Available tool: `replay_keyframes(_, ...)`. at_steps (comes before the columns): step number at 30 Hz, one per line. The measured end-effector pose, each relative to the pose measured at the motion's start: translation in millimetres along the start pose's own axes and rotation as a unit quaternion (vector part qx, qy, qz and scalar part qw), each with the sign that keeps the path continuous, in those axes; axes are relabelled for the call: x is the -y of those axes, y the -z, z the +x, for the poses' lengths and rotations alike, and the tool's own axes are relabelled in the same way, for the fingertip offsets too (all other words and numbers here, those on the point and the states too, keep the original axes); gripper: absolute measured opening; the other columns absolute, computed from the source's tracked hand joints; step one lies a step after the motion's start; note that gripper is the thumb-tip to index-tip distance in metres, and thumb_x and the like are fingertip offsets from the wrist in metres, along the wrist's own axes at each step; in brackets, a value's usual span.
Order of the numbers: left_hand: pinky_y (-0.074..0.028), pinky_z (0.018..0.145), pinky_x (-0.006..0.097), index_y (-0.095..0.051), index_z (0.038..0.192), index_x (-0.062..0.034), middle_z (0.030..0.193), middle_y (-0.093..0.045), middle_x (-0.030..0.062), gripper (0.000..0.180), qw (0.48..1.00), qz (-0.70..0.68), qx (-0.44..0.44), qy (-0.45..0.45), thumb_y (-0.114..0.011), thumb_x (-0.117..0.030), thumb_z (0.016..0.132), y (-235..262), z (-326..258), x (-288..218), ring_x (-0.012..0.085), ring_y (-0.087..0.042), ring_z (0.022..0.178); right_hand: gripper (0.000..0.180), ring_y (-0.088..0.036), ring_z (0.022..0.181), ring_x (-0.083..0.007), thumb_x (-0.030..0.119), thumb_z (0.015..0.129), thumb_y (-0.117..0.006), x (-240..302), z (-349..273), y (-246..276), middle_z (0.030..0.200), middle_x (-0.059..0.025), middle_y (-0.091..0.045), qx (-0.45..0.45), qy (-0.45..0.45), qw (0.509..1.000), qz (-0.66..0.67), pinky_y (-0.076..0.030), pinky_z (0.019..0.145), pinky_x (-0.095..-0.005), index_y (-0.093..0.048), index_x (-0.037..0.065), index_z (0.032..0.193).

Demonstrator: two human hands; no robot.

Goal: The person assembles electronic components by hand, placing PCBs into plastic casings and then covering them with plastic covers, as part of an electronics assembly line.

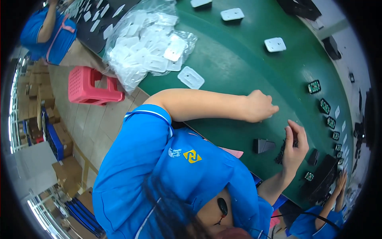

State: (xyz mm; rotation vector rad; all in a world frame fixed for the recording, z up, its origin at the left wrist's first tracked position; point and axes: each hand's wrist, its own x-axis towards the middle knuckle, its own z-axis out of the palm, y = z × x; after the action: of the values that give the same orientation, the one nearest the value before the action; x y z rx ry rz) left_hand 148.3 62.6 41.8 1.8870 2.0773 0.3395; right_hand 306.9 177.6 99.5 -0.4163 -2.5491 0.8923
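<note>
One black part (pixel 285 148) pinched in right hand (pixel 295 149); left hand (pixel 259 106) fisted, holding nothing visible.

The right hand (pixel 295 149) curls around a small black part (pixel 283 151), hiding most of it, so its shape cannot be told. The left hand (pixel 259 106) is closed, knuckles up; whether it holds anything is hidden. The green worktop (pixel 238 63) is cut off by the dark lens rim at the right. Small black pieces (pixel 325 106) along the far edge are too small to make out. White plates inside a clear bag (pixel 147 44) blur together.
</note>
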Motion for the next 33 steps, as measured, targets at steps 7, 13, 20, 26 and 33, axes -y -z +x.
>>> replay_keyframes(7,-0.049,0.062,0.041,-0.043,0.113,-0.0056,0.086,-0.06,0.018,0.056,0.919,-0.311,-0.196,0.145,-0.078,-0.027,0.075,16,-139,30,0.0337,-0.064,0.078,0.021,-0.062,0.079,-0.0266,0.005,0.075,-0.073,42,-10,-45,0.087,-0.0113,-0.064,0.128,0.052,0.989,0.045,-0.05,0.071,-0.0344,-0.067,0.003,0.095)
replay_keyframes(13,-0.04,0.048,0.027,-0.043,0.112,-0.0048,0.068,-0.056,0.0063,0.049,0.81,-0.514,-0.086,0.268,-0.077,-0.016,0.077,18,-205,35,0.0101,-0.054,0.053,0.025,-0.057,0.091,-0.0282,0.012,0.074,-0.074,10,-42,-51,0.094,-0.0082,-0.06,0.148,0.126,0.968,-0.158,-0.043,0.078,-0.04,-0.066,0.007,0.097)
replay_keyframes(20,-0.042,0.042,0.022,-0.046,0.105,-0.0023,0.078,-0.059,0.0052,0.02,0.701,-0.658,-0.133,0.24,-0.059,-0.008,0.092,-8,-183,51,0.0089,-0.057,0.051,0.022,-0.059,0.091,-0.028,0.014,0.078,-0.07,-20,-12,-64,0.093,-0.007,-0.061,-0.014,0.163,0.956,-0.242,-0.044,0.081,-0.0403,-0.067,0.008,0.099)
replay_keyframes(26,-0.042,0.045,0.02,-0.05,0.097,-0.0022,0.082,-0.059,0.0052,0.013,0.762,-0.587,-0.161,0.221,-0.061,-0.007,0.091,-4,-157,44,0.0067,-0.057,0.058,0.02,-0.059,0.087,-0.0273,0.015,0.082,-0.07,-54,2,-3,0.098,-0.0086,-0.064,-0.142,-0.019,0.964,-0.226,-0.046,0.077,-0.0363,-0.067,0.007,0.1)
replay_keyframes(33,-0.049,0.05,0.021,-0.041,0.136,-0.0034,0.099,-0.057,0.0108,0.044,0.737,-0.621,-0.177,0.197,-0.052,-0.001,0.094,-2,-134,25,0.0121,-0.061,0.064,0.021,-0.06,0.079,-0.0255,0.015,0.081,-0.07,-115,-3,15,0.09,-0.0113,-0.061,-0.03,-0.196,0.955,-0.222,-0.049,0.072,-0.0361,-0.063,0.004,0.097)
